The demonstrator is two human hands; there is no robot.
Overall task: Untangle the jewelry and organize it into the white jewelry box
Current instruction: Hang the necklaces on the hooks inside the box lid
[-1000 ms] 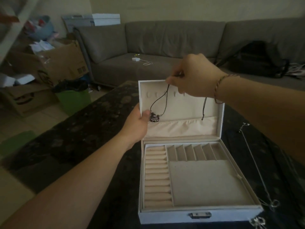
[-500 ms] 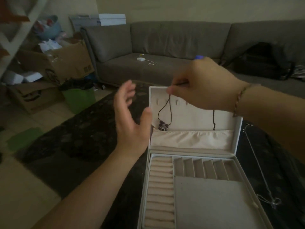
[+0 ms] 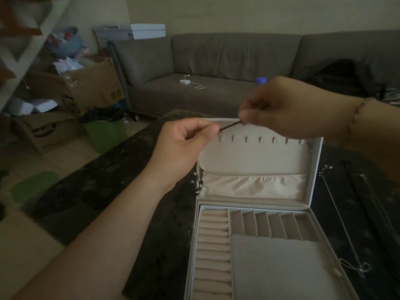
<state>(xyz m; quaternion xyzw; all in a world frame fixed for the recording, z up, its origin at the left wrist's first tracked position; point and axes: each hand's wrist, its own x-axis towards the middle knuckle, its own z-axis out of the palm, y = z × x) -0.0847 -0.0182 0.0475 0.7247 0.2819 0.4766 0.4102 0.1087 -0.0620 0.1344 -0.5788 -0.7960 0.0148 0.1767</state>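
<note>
Now both hands pinch the black cord necklace above the open lid of the white jewelry box: the left hand one end, the right hand the other. The box stands on the dark table.

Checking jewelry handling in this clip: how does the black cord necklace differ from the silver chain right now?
The black cord necklace is held taut in the air between the left hand and right hand, over the white jewelry box lid; the silver chain lies untouched on the dark table, right of the box. The cord is dark and thicker; the chain is thin and pale. Neither is in the box yet.
</note>
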